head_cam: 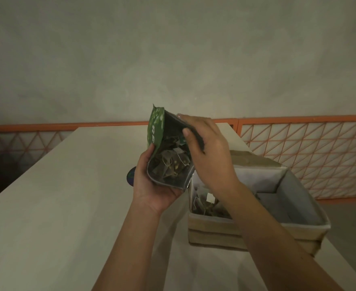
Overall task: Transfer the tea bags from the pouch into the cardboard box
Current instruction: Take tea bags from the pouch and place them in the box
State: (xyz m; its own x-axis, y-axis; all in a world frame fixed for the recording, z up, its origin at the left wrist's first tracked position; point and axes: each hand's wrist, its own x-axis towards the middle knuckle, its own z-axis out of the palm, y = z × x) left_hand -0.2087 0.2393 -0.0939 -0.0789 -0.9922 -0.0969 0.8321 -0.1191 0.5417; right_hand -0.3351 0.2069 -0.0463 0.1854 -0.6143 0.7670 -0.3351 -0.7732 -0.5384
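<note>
So the tabletop [57, 196] was a long pale slab running away toward a grey wall [172, 49], with an orange lattice railing [298, 156] along the back and right side.

Starting on the left: the left hand [151, 185] was cupped under the green pouch [155, 131], fingers curled up round its bottom and thumb up along the left edge, so it was gripping the thing properly. The pouch was held up in the air over the middle of the tabletop, tilted with its mouth gaping toward the camera. You could see straight inside: a heap of tea bags [170, 162] with strings and little paper tags, sitting down in the silver lining. Some dark rounded thing poked out just behind the left hand, couldn't tell what it was.

Next over, the right hand [208, 152] was at the pouch's right lip, thumb on the inside and fingers over the outside, pinching that edge and holding the mouth open. Its forearm ran down across the box.

Then the cardboard box [214, 232] sat by the right edge of the tabletop, just beside and below the pouch, open on top with pale lined walls. In its near-left corner there were already a few tea bags in the box [204, 204], one white tag showing, partly hidden under the right forearm. The right part of the box looked bare inside.
</note>
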